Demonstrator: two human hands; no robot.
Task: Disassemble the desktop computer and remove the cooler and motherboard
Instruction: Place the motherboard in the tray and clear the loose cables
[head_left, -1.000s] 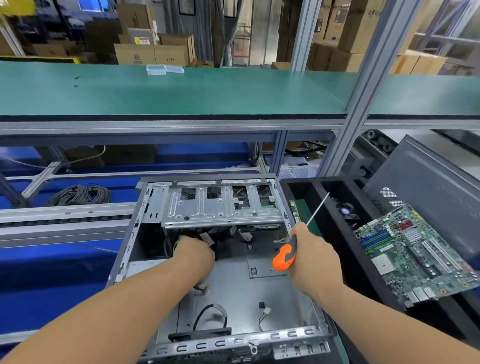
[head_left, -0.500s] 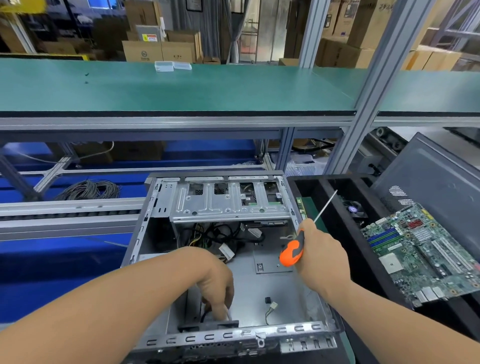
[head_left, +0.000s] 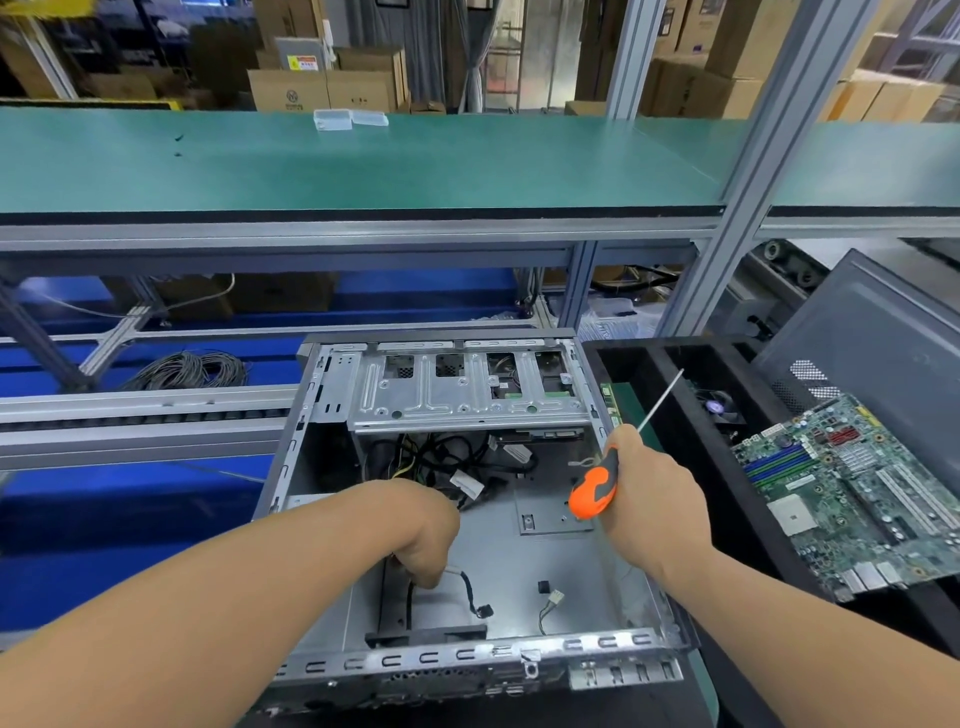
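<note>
Open computer case (head_left: 467, 519) lies flat, floor bare; the motherboard (head_left: 857, 499) is already out, resting tilted in the black tray (head_left: 649, 395) to the person's right, long axis running away from them. Right hand (head_left: 654, 499), the nearer to it, is clenched round an orange-handled screwdriver (head_left: 595, 491). Left hand (head_left: 426, 535) pinches a loose cable (head_left: 470, 590) near the case's front wall.

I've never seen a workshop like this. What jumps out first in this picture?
Probably the bright orange screwdriver gripped in the right hand, its thin shaft pointing up and to the right. Under both arms lies the open metal computer case, nearly bare inside, where the left hand reaches among loose cables. At the right, the green motherboard already rests outside the case, across a black tray.
</note>
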